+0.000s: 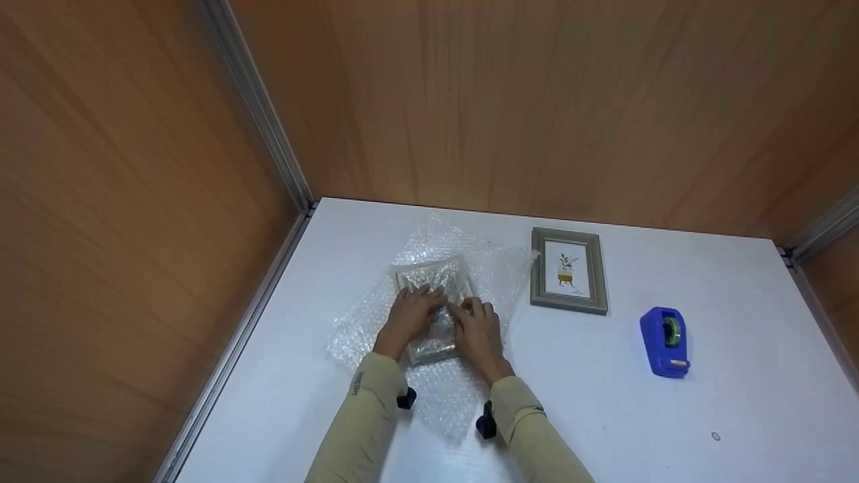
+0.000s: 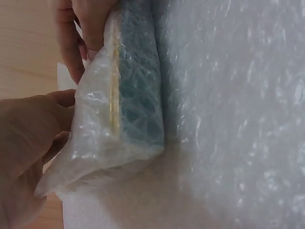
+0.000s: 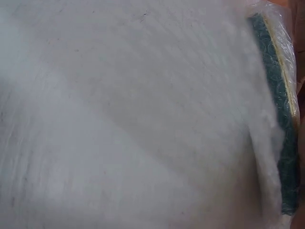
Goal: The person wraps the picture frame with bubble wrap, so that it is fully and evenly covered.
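Observation:
A flat rectangular picture frame [image 1: 431,351], seen through clear plastic, lies on a spread sheet of bubble wrap [image 1: 359,335] with part of the wrap folded over it. Its grey-green side and gold line show through the bubbles in the left wrist view. My left hand [image 1: 408,315] rests on the wrapped frame, fingers stretched over its top. Beside it, at the frame's right part, my right hand [image 1: 479,334] has bent fingers and pinches the wrap. The right fingertips are partly hidden. In the right wrist view, the wrapped frame [image 3: 271,67] shows only at the right edge.
A second grey picture frame [image 1: 569,305] with a plant picture lies right of the wrap, whose corner reaches its left edge. Farther right stands a blue tape dispenser [image 1: 664,359]. A small ring-like bit [image 1: 715,436] lies near the front right. Wooden panels [image 1: 537,107] enclose the white table [image 1: 268,402].

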Motion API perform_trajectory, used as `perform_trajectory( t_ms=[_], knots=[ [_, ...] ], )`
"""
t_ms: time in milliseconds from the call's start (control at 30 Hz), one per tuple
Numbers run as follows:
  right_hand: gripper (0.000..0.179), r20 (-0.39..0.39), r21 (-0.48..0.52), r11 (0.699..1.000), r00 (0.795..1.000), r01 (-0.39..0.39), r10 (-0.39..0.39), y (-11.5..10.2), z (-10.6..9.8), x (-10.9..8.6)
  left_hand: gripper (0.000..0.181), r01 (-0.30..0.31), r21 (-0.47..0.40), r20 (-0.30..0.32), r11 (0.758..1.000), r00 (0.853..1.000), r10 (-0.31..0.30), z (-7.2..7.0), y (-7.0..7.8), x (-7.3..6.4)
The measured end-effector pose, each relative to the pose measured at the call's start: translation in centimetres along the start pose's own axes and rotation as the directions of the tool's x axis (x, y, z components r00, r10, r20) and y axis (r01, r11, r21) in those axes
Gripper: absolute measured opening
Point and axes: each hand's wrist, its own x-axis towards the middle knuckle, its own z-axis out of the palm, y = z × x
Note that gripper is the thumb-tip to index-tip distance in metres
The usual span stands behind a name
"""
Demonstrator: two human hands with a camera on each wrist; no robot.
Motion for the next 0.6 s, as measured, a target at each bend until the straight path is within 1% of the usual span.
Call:
perform_trajectory(
  t_ms=[100,167,267,367,467,533,600],
  knots=[
    [0.026,-0.024,-0.001,1.000,1.000,0.007,-0.008,0.0,0.0,-0.2,0.038,0.039,0.004,0.004,0.999,0.999,-0.039,0.0,0.5,0.0],
    [0.025,-0.042,-0.004,1.000,0.999,0.014,-0.014,0.1,-0.1,-0.3,0.037,0.044,0.018,-0.007,0.999,0.999,-0.044,0.1,0.8,0.1],
    [0.026,-0.041,-0.002,0.999,0.999,0.035,-0.035,0.0,-0.3,-0.6,0.035,0.051,0.035,-0.025,0.998,0.998,-0.050,0.1,1.2,0.0],
    [0.027,0.004,-0.008,0.997,0.997,0.075,-0.075,-0.2,-0.6,-0.8,0.034,0.056,0.067,-0.044,0.996,0.998,-0.053,0.1,1.2,-0.2],
    [0.028,0.052,-0.042,0.994,0.993,0.106,-0.103,-0.3,-0.8,-1.1,0.034,0.044,0.106,-0.063,0.993,0.997,-0.038,0.2,1.2,-0.3],
    [0.030,0.081,-0.074,0.991,0.991,0.113,-0.107,-0.4,-1.0,-1.3,0.033,0.037,0.123,-0.074,0.992,0.997,-0.028,0.3,1.3,-0.2],
    [0.031,0.102,-0.123,0.986,0.990,0.113,-0.101,-0.5,-1.2,-1.4,0.033,0.039,0.116,-0.063,0.993,0.998,-0.032,0.2,1.4,-0.2]
  ],
)
